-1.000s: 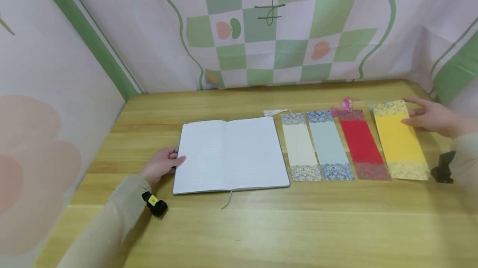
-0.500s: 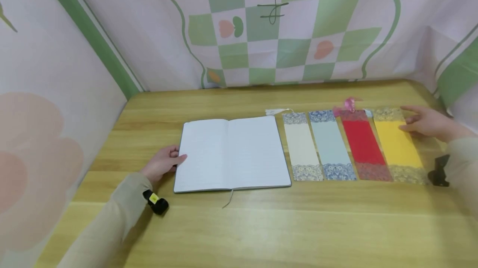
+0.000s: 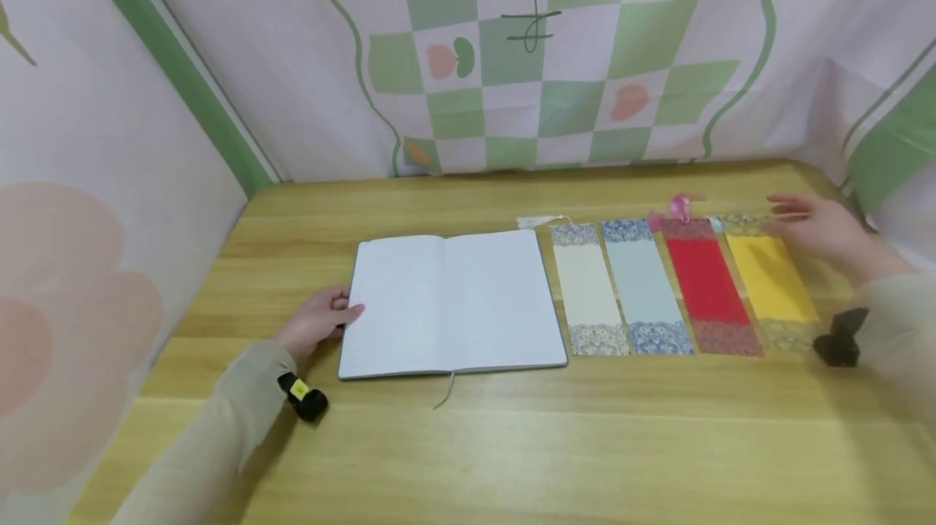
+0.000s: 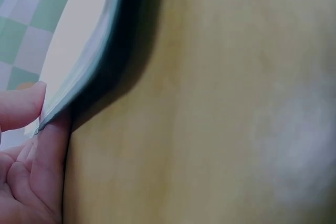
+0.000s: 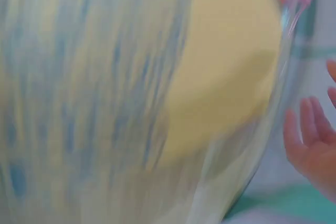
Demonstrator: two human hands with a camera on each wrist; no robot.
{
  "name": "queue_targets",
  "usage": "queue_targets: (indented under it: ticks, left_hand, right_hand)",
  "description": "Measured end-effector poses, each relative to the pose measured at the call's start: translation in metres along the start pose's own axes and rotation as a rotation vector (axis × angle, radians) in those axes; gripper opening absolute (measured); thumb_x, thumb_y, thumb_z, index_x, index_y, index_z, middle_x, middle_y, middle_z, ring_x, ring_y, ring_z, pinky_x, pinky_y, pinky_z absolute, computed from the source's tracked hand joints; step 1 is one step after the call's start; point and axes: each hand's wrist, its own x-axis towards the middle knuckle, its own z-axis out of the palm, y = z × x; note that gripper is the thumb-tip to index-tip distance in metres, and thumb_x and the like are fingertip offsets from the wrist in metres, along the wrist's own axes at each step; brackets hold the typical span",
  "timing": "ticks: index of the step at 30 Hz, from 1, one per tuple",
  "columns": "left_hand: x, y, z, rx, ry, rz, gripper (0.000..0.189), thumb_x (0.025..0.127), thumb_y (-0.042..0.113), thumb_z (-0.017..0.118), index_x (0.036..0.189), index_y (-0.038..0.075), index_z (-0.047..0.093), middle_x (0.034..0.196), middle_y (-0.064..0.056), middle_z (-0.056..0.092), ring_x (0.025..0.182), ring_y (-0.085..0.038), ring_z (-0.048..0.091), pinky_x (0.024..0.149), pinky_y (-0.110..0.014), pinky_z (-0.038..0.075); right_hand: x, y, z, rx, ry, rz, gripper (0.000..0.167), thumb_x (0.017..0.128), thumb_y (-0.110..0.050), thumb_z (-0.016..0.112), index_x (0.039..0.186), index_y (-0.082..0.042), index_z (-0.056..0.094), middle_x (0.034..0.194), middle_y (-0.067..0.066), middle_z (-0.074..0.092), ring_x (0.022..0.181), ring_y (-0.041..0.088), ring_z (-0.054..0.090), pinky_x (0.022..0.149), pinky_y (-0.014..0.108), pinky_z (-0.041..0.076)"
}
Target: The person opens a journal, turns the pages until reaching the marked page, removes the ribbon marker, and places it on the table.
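Observation:
An open notebook (image 3: 395,305) with blank pages and a ribbon lies on the table. My left hand (image 3: 314,322) grips its left edge, thumb on the page and fingers beneath the cover, as the left wrist view also shows. To the right lies a yellow bookmark (image 3: 773,277) with patterned lace ends. My right hand (image 3: 815,228) hovers over its upper right corner, overlapping it in the head view. In the right wrist view the fingers (image 5: 310,124) are loosely bent with nothing between them, beside the blurred yellow bookmark (image 5: 231,40).
Beside the notebook lie a cream bookmark (image 3: 588,289) with a white tassel (image 3: 537,222), a pale blue bookmark (image 3: 647,285) and a red bookmark (image 3: 711,285) with a pink tassel (image 3: 680,206), in a row. A patterned curtain (image 3: 512,102) hangs behind the wooden table (image 3: 512,452).
The yellow bookmark came down to lie flat beside the red one, and my right hand let go of it and shifted left. The left hand and notebook stay put.

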Motion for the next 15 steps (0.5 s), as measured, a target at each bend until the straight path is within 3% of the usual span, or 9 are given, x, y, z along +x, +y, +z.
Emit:
queue_targets:
  ticks: [1,2,5,8,12,15]
  left_hand:
    - [0.000,0.000,-0.001,-0.003,-0.005,0.002,0.041,0.097,0.022,0.054,0.130,-0.001,0.044,0.114,-0.012,0.057,0.096,-0.019,0.052,0.079,-0.029,0.047]
    - [-0.001,0.000,-0.002,-0.005,-0.008,0.001,0.042,0.097,0.022,0.054,0.131,-0.001,0.043,0.114,-0.011,0.056,0.097,-0.019,0.051,0.079,-0.029,0.047]
    - [-0.004,0.001,-0.005,-0.021,-0.038,-0.001,0.045,0.097,0.020,0.055,0.133,-0.002,0.040,0.111,-0.009,0.052,0.096,-0.018,0.050,0.080,-0.029,0.047]
    - [-0.010,0.007,-0.013,-0.052,-0.090,0.044,0.049,0.097,0.015,0.054,0.137,-0.005,0.034,0.104,-0.004,0.051,0.091,-0.013,0.051,0.078,-0.026,0.048]
    - [-0.021,0.025,-0.026,-0.116,-0.184,0.158,0.055,0.096,0.005,0.050,0.142,-0.010,0.024,0.097,0.003,0.055,0.084,-0.005,0.056,0.075,-0.022,0.051]
    - [-0.028,0.045,-0.030,-0.132,-0.236,0.218,0.058,0.095,0.002,0.049,0.143,-0.012,0.021,0.098,0.004,0.055,0.085,-0.004,0.058,0.076,-0.022,0.051]
  right_hand:
    - [-0.001,-0.010,0.006,0.033,0.036,-0.015,0.063,0.096,-0.025,0.055,0.139,0.012,0.029,0.122,0.015,0.057,0.078,-0.020,0.045,0.063,0.006,0.039]
    - [-0.002,-0.021,0.013,0.063,0.062,-0.032,0.061,0.096,-0.026,0.055,0.138,0.012,0.032,0.120,0.012,0.058,0.075,-0.026,0.035,0.063,0.005,0.038]
    - [-0.007,-0.060,0.033,0.134,0.048,-0.073,0.057,0.096,-0.027,0.056,0.137,0.008,0.036,0.121,0.004,0.056,0.080,-0.025,0.039,0.070,0.005,0.038]
    - [-0.014,-0.099,0.053,0.147,-0.035,-0.109,0.054,0.096,-0.028,0.056,0.137,0.003,0.040,0.134,0.027,0.045,0.086,-0.021,0.042,0.075,0.008,0.039]
    - [-0.020,-0.140,0.079,0.251,-0.162,-0.211,0.047,0.096,-0.017,0.055,0.136,0.005,0.041,0.133,0.026,0.046,0.094,-0.014,0.049,0.079,0.011,0.045]
    - [-0.023,-0.169,0.099,0.383,-0.269,-0.257,0.048,0.096,-0.012,0.054,0.136,0.008,0.038,0.134,0.028,0.043,0.105,0.003,0.055,0.083,0.019,0.050]
